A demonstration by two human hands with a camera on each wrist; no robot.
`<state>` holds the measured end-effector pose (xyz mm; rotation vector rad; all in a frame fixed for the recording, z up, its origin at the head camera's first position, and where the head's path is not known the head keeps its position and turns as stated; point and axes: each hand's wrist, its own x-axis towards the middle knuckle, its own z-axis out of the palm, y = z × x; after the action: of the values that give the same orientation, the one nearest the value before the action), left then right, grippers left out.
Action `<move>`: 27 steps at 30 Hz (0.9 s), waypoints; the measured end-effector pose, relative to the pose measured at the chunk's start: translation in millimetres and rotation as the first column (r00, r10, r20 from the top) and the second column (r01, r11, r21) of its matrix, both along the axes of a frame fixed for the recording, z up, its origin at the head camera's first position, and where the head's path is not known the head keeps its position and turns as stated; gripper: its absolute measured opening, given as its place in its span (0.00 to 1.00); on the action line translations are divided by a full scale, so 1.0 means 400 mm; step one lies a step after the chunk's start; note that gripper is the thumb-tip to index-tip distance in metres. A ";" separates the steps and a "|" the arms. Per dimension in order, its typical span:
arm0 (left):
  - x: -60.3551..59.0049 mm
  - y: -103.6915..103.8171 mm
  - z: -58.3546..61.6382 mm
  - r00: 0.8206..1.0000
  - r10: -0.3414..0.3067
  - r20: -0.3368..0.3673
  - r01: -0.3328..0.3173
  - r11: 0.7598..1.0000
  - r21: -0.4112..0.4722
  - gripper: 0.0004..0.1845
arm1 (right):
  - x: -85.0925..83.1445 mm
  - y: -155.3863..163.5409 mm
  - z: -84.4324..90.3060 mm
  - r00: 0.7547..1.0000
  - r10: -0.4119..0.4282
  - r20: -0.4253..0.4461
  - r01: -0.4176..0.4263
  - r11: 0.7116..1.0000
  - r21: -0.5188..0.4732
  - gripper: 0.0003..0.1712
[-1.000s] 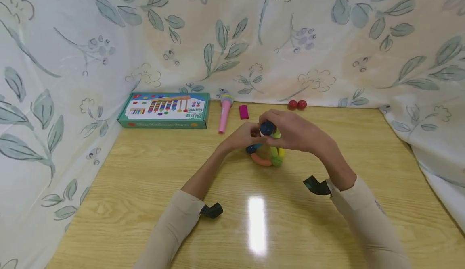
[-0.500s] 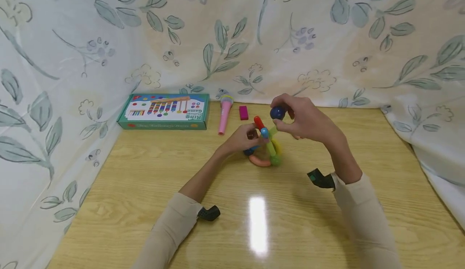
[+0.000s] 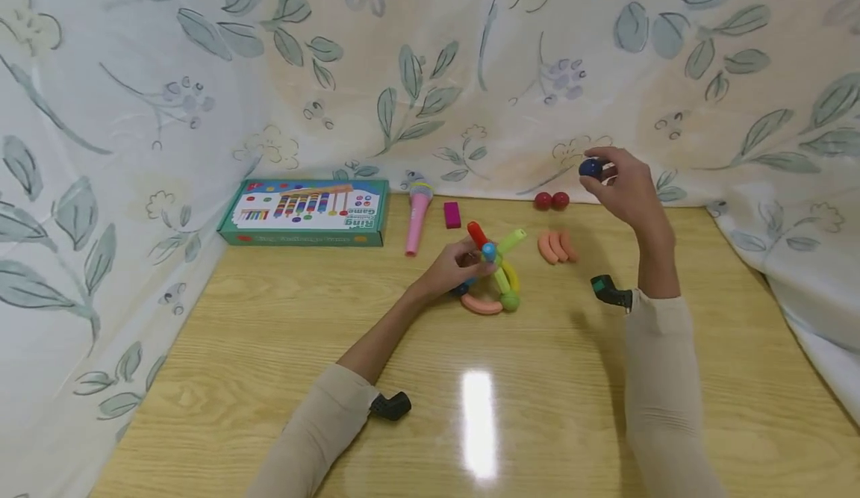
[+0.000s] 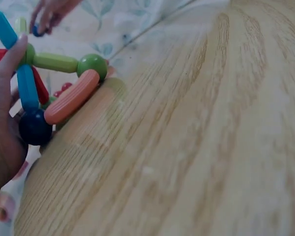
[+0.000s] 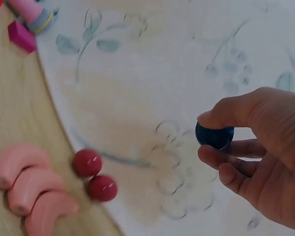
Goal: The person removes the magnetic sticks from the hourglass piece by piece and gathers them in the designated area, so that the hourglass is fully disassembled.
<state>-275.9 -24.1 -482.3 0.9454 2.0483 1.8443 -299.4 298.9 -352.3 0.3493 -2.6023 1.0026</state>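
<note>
My right hand [image 3: 627, 184] pinches a dark blue ball [image 3: 590, 168] between thumb and fingers, raised near the back edge; in the right wrist view the ball [image 5: 214, 133] sits at the fingertips. My left hand [image 3: 452, 268] grips a structure of coloured rods and balls standing on the table. From its top, a red rod [image 3: 475, 233], a light green rod [image 3: 513, 240] and a blue rod [image 4: 3, 29] stick outward. Around its base run a curved orange rod [image 3: 481, 305], a green ball [image 4: 92, 67], a curved yellow rod [image 3: 512, 277] and a dark blue ball [image 4: 35, 127].
Three curved orange pieces [image 3: 557, 246] lie right of the structure. Two red balls [image 3: 551, 201] sit behind them by the floral cloth [image 3: 510, 72]. A magenta block [image 3: 452, 215], pink toy microphone [image 3: 417, 218] and green game box [image 3: 302, 213] stand along the back left.
My right hand has moved away from the structure, up and to the right, carrying the dark blue ball. The structure's top rods and the orange pieces now show. My left hand keeps its grip.
</note>
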 end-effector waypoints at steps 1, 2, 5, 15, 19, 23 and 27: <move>0.000 0.000 -0.001 1.000 0.005 0.005 -0.005 1.000 0.002 0.20 | -0.012 0.012 -0.014 0.999 -0.017 0.031 0.017 1.000 0.008 0.28; -0.001 -0.001 -0.002 1.000 0.008 0.011 -0.008 1.000 0.002 0.19 | -0.022 0.022 -0.028 0.997 -0.033 0.063 0.031 0.999 0.022 0.28; -0.001 -0.002 -0.002 1.000 0.005 0.019 -0.005 1.000 0.000 0.16 | -0.057 0.050 -0.079 0.986 -0.058 0.157 0.051 0.998 0.048 0.28; 0.010 -0.007 -0.008 0.998 0.001 0.070 0.000 1.000 -0.016 0.19 | -0.129 0.093 -0.217 0.947 -0.083 0.310 0.035 0.987 0.155 0.24; 0.009 -0.006 -0.008 0.998 -0.003 0.067 0.005 1.000 -0.019 0.21 | -0.136 0.092 -0.223 0.941 -0.086 0.328 0.036 0.987 0.157 0.25; 0.004 -0.006 -0.004 0.999 -0.006 0.051 0.007 1.000 -0.019 0.21 | -0.146 0.093 -0.224 0.948 -0.073 0.311 0.021 0.986 0.166 0.27; -0.001 -0.006 -0.001 0.998 -0.006 0.060 0.008 1.000 -0.019 0.21 | -0.156 0.095 -0.225 0.950 -0.059 0.305 0.005 0.985 0.175 0.29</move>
<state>-276.3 -26.3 -482.7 0.8802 2.0217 1.8229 -361.8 336.7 -442.5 0.2026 -2.9781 0.8842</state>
